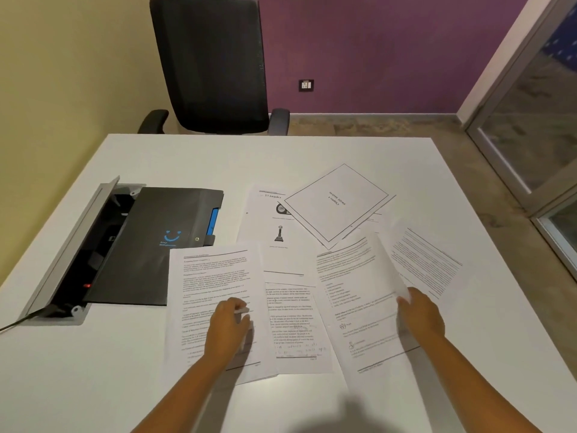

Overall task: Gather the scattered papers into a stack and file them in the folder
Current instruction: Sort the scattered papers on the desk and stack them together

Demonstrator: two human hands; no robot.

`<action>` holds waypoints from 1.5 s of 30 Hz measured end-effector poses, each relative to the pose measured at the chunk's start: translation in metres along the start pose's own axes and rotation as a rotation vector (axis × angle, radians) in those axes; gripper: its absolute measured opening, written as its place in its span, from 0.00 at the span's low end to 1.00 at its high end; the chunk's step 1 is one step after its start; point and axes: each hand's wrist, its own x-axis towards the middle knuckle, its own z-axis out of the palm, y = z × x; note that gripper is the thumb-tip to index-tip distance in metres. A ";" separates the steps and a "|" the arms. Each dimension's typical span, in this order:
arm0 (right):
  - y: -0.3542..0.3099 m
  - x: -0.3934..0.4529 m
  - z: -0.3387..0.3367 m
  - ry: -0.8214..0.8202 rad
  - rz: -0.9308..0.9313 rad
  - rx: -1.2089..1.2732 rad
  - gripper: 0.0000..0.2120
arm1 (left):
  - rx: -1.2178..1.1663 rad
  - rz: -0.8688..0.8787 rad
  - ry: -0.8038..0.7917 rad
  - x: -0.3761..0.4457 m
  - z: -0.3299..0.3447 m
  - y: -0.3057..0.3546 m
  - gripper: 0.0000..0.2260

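Several printed white papers lie scattered on the white table (327,151). A black folder (150,245) with a blue smile logo lies shut at the left, partly over an open cable hatch. My left hand (229,328) rests on the near-left text sheet (215,282), fingers curled at its right edge. My right hand (420,314) pinches the right edge of another text sheet (359,295), which curls up off the table. A bordered title sheet (335,203) lies furthest back, on top of other pages. A sheet with pictures (271,232) sits in the middle.
An open grey cable hatch (78,248) with a lifted lid is set into the table at the left, a cable running out of it. A black office chair (212,67) stands behind the table. A glass door (537,120) is at the right.
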 end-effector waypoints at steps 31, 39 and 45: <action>-0.113 -0.024 0.068 -0.523 0.307 0.675 0.13 | -0.520 -0.510 -0.156 0.009 -0.024 -0.002 0.15; -0.125 -0.005 0.077 -0.544 0.394 0.666 0.12 | -0.548 -0.558 -0.133 0.010 -0.025 -0.011 0.13; -0.130 -0.002 0.074 -0.387 0.109 0.175 0.08 | -0.560 -0.538 -0.133 0.007 -0.027 -0.005 0.13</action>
